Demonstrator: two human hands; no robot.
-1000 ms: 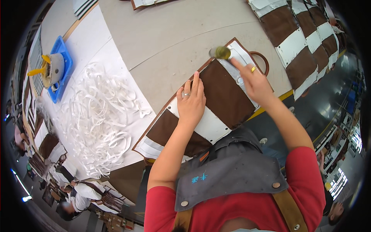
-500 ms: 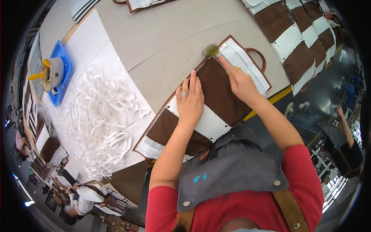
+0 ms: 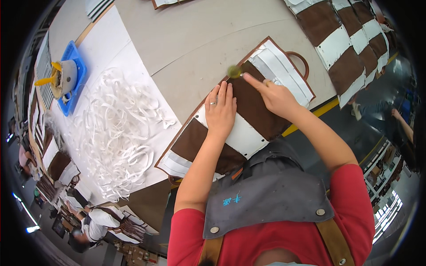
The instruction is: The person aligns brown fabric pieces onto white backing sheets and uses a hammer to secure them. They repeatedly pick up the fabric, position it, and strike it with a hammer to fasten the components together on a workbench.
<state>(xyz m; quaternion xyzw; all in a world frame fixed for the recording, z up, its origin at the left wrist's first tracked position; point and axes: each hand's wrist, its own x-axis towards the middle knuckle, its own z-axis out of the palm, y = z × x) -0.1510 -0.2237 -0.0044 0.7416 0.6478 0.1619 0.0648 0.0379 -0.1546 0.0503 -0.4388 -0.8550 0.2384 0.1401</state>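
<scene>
A flat brown-and-white bag piece with brown edge trim lies slantwise on the table before me. At its far right end a brown handle loop sticks out. My left hand rests flat on the piece, its fingers stretched toward the far left edge, with a ring on one finger. With my right hand I grip a small hammer, the forefinger laid along its handle. Its rounded, yellowish-green head is blurred and sits at the trimmed edge, just beyond the left fingertips; whether it touches is unclear.
Left of the piece lies a heap of white strips on a white sheet. Beyond it a blue tray holds a pot with yellow-handled tools. More brown-and-white pieces overlap at the far right. Other people work at both sides.
The hammer head has moved left and nearer along the trimmed edge, toward my left fingers. My right hand went with it. My left hand stays flat on the bag piece.
</scene>
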